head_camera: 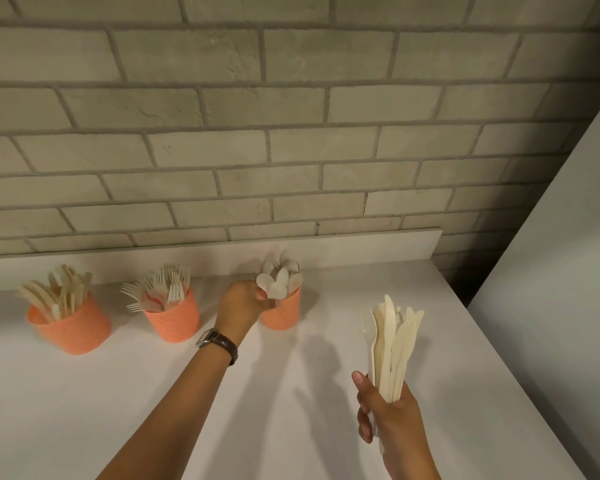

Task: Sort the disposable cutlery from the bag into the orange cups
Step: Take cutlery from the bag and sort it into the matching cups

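Note:
Three orange cups stand in a row near the back of the white counter. The left cup holds pale knives, the middle cup holds forks, and the right cup holds spoons. My left hand, a watch on its wrist, reaches to the right cup's left rim with its fingers pinched on a spoon at the cup's mouth. My right hand is raised at the front right, closed around a bunch of cutlery, mostly knives with a translucent spoon.
A grey brick wall rises behind the counter's low white upstand. A tall white panel borders the counter on the right. No bag is in view.

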Demonstrator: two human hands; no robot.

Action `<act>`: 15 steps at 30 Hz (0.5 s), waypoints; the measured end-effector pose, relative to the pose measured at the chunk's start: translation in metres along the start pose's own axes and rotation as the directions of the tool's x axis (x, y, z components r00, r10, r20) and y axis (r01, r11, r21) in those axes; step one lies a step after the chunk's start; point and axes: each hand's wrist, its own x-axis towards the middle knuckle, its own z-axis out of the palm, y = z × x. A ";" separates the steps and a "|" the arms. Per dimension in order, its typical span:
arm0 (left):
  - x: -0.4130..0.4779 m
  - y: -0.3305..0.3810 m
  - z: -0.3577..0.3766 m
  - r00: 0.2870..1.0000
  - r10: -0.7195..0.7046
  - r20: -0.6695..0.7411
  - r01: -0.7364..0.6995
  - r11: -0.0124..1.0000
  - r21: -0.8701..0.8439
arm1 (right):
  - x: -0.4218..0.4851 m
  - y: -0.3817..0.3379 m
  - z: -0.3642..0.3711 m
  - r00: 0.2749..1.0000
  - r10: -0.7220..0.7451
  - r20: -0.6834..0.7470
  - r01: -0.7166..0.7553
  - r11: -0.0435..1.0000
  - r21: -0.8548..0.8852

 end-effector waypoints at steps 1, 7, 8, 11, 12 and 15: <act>-0.004 -0.002 -0.004 1.000 -0.010 -0.012 0.009 1.000 -0.021 | -0.001 -0.001 0.001 1.000 -0.002 0.014 0.002 1.000 0.013; -0.064 -0.010 -0.024 0.987 0.031 -0.159 -0.051 0.991 -0.125 | -0.013 -0.009 0.017 0.981 0.026 0.191 -0.042 0.996 0.083; -0.080 -0.007 -0.025 0.989 0.052 -0.136 -0.077 0.980 -0.186 | -0.016 -0.009 0.020 0.973 0.032 0.229 -0.053 0.995 0.088; -0.126 0.003 -0.025 0.997 0.072 -0.031 -0.078 0.932 -0.354 | -0.026 -0.012 0.034 0.938 0.047 0.344 -0.091 0.989 0.114; -0.139 0.003 -0.029 0.998 0.062 0.007 -0.055 0.922 -0.384 | -0.031 -0.013 0.042 0.925 0.046 0.377 -0.099 0.987 0.124; -0.160 0.006 -0.034 0.989 0.061 0.137 0.004 0.902 -0.431 | -0.040 -0.011 0.054 0.886 0.031 0.463 -0.103 0.986 0.130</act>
